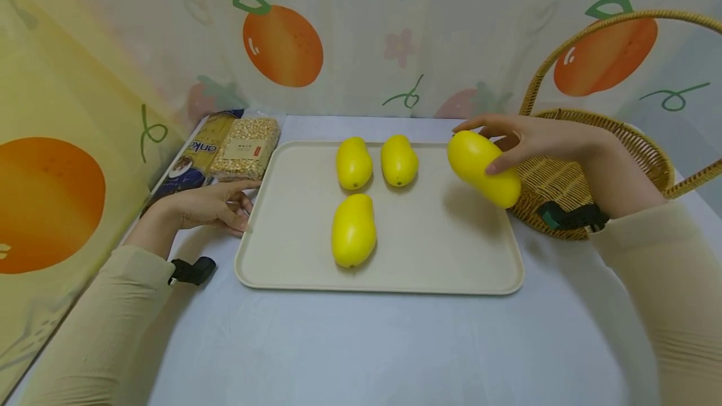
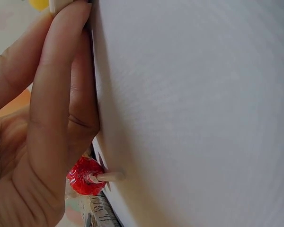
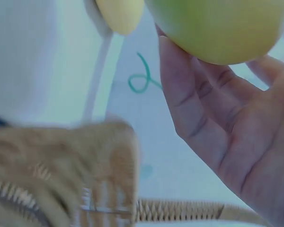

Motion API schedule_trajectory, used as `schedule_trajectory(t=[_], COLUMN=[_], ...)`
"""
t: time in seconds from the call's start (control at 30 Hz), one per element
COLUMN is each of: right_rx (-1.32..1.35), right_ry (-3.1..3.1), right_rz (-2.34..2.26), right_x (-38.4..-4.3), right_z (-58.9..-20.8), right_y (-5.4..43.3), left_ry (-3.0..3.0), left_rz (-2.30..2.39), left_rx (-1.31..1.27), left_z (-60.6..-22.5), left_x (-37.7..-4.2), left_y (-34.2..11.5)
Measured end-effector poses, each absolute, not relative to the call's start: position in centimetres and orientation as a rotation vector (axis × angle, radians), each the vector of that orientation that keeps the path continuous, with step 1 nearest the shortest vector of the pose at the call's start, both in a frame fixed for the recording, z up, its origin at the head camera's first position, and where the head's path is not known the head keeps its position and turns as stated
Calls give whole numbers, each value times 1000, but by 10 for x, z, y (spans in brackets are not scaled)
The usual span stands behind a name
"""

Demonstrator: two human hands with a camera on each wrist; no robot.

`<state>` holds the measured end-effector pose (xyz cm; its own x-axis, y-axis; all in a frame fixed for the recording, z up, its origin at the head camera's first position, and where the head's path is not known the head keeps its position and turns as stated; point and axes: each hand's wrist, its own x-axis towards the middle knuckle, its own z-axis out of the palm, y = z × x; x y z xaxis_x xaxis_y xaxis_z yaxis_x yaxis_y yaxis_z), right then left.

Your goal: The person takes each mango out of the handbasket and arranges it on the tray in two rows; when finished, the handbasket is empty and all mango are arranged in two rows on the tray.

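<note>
Over the right end of the beige tray (image 1: 429, 255), my right hand (image 1: 541, 140) holds a yellow mango (image 1: 476, 165) tilted, thumb on the near side and fingers over the top. The right wrist view shows that mango (image 3: 222, 28) against the fingers. On the tray lie three more mangoes: two side by side at the back, one left (image 1: 354, 163) and one right (image 1: 399, 161), and another (image 1: 353, 230) nearer the front. My left hand (image 1: 217, 205) is at the tray's left edge; in the left wrist view its fingertips pinch the tray's rim (image 2: 59, 4).
A wicker basket (image 1: 648, 143) with a tall handle stands right of the tray. At the back left lie a bag of yellow kernels (image 1: 248, 146) and a blue-and-gold package (image 1: 194, 155). A red-wrapped thing on a stick (image 2: 86, 176) shows beyond the left hand.
</note>
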<state>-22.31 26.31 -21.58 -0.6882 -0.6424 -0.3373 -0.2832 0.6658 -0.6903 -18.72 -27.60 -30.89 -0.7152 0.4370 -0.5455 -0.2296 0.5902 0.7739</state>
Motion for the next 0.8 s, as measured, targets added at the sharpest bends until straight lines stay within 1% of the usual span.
schedule_trajectory(t=[0.53,0.8], right_rx=[-884,-875], right_ry=[2217,2170], right_rz=[-866,-907], right_x=[-219,-220], right_z=[-248,-260], right_y=[225,213], left_ry=[2078,2080], left_rz=[1137,1146], left_rx=[162,163], left_z=[-308,-307], left_x=[-186,-186], left_y=[-276,-275])
